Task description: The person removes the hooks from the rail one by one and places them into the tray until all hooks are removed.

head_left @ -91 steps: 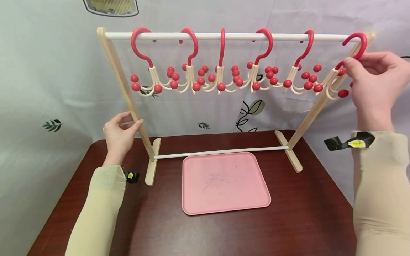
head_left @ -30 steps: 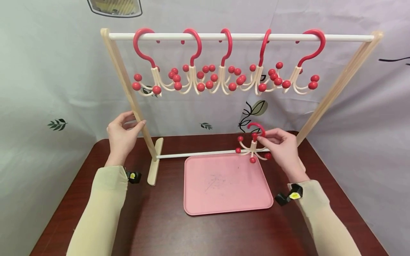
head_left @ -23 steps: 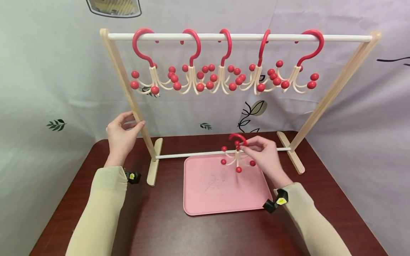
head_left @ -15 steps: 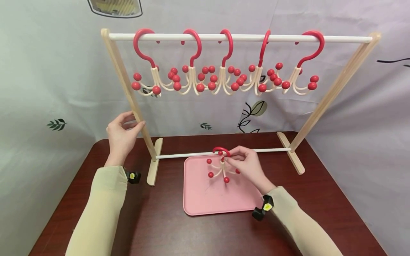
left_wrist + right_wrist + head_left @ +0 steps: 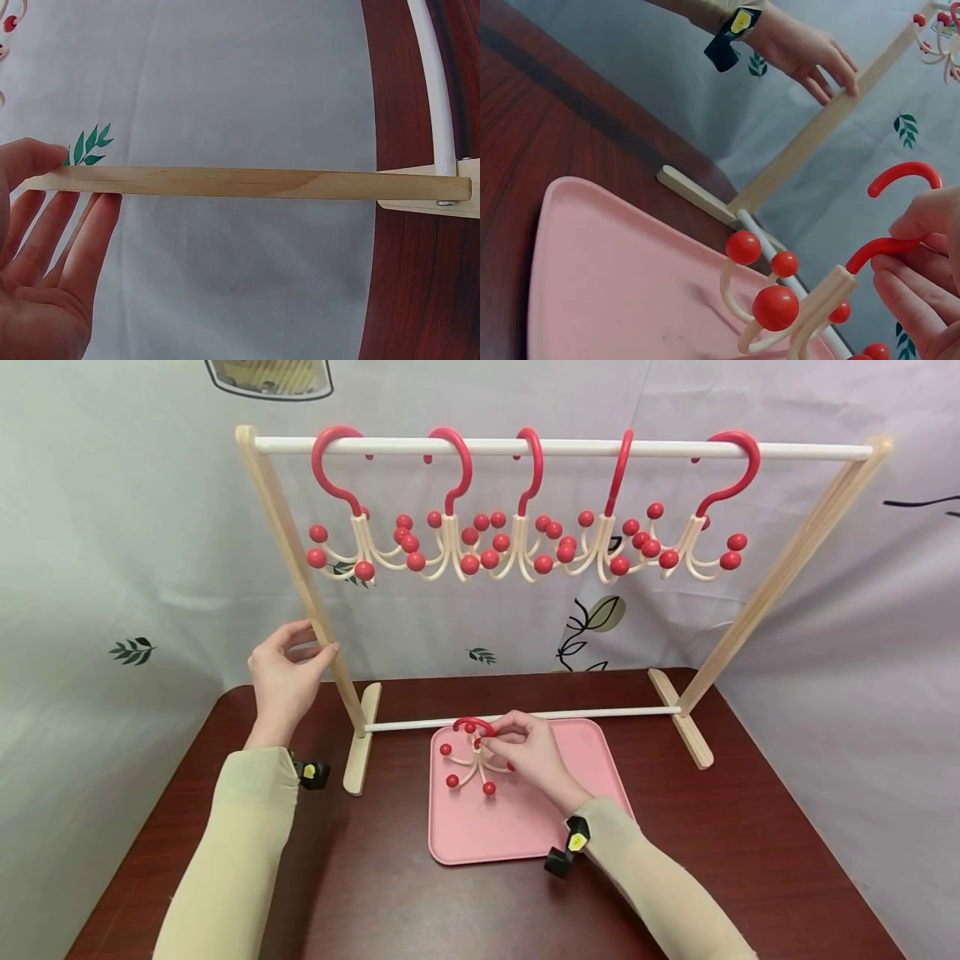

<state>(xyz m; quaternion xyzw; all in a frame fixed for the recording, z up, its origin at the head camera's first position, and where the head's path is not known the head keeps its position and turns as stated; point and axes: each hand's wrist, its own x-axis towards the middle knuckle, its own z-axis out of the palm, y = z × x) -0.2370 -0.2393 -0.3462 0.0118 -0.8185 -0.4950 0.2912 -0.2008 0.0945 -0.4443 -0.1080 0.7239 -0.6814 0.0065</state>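
Note:
My right hand (image 5: pixel 528 756) pinches the red hook of a multi-arm hanger (image 5: pixel 477 758) with cream arms and red ball tips. This hanger is over the back left part of the pink tray (image 5: pixel 517 835); whether its balls touch the tray, I cannot tell. In the right wrist view, thumb and fingers (image 5: pixel 922 217) close on the red stem (image 5: pixel 885 246). At the left, my left hand (image 5: pixel 288 672) holds the rack's wooden post (image 5: pixel 318 618) between thumb and fingers, which the left wrist view also shows around the post (image 5: pixel 225 182).
Several like hangers (image 5: pixel 521 539) hang from the rack's white top rod (image 5: pixel 577 447). A white lower rod (image 5: pixel 637 712) runs behind the tray. Wooden feet (image 5: pixel 363 739) stand on the dark red table (image 5: pixel 390 877). A patterned cloth (image 5: pixel 187 568) hangs behind.
My right hand has taken the rightmost hanger off the top rod, brought it down and carried it leftward over the tray. The left hand keeps its hold on the post.

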